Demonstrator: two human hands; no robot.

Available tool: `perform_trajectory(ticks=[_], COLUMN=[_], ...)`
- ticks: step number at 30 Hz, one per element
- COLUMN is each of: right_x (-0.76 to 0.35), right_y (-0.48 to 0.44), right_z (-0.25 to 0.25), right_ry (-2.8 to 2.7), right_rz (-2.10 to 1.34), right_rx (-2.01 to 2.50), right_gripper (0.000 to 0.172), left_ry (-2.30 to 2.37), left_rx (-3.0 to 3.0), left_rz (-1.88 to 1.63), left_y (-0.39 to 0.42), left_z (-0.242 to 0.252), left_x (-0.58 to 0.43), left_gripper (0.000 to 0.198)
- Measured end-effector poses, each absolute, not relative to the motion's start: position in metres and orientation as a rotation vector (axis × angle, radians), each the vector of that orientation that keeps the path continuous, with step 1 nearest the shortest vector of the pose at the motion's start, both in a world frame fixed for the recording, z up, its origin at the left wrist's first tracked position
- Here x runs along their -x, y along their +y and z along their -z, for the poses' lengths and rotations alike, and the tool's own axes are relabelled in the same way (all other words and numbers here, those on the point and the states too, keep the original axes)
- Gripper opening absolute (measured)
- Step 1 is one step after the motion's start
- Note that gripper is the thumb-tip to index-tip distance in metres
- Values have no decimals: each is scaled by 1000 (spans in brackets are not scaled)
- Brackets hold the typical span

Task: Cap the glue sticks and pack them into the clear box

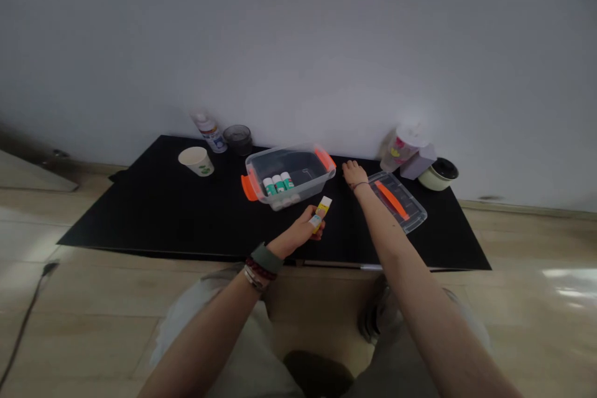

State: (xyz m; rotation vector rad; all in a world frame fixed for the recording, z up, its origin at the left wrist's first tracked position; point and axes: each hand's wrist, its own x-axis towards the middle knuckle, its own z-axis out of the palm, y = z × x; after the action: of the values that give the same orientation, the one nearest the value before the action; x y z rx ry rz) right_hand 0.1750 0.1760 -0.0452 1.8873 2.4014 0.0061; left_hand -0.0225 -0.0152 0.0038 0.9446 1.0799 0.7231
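Observation:
My left hand is closed around a yellow and white glue stick, held just in front of a clear plastic box with orange handles. Three green and white glue sticks stand inside that box. My right hand rests on the black mat to the right of the box, fingers spread, holding nothing. The clear lid with an orange strip lies just right of that hand.
At the back left of the mat stand a paper cup, a spray bottle and a dark round container. Back right holds a lidded drink cup, a lilac box and a bowl. A white wall runs behind.

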Motion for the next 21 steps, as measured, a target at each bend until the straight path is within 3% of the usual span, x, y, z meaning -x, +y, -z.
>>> perform_trajectory(ticks=[11,14,16,17,21], right_x=[-169,-170,-173,-174,-176], right_y=[152,122,97,83,40], right_z=[37,23,12,6,-12], right_ry=[2545,2569,2447,2405,2499], right_rz=[384,1307,2098,2328,2476], right_rx=[-2110,-2243,-2111,-2008,-1826], right_gripper=[28,26,28,33,44], left_ry=[1036,992,954,932,859], left_rx=[-971,-1009,-1035,-1042,-1048], left_rz=[-747,-764,-769,-771,-766], left_y=[-15,-16,-17,-18,-20], left_z=[-9,-12,-13,-13,-12], left_x=[22,20,18,17,14], left_gripper=[46,44,44,44,46])
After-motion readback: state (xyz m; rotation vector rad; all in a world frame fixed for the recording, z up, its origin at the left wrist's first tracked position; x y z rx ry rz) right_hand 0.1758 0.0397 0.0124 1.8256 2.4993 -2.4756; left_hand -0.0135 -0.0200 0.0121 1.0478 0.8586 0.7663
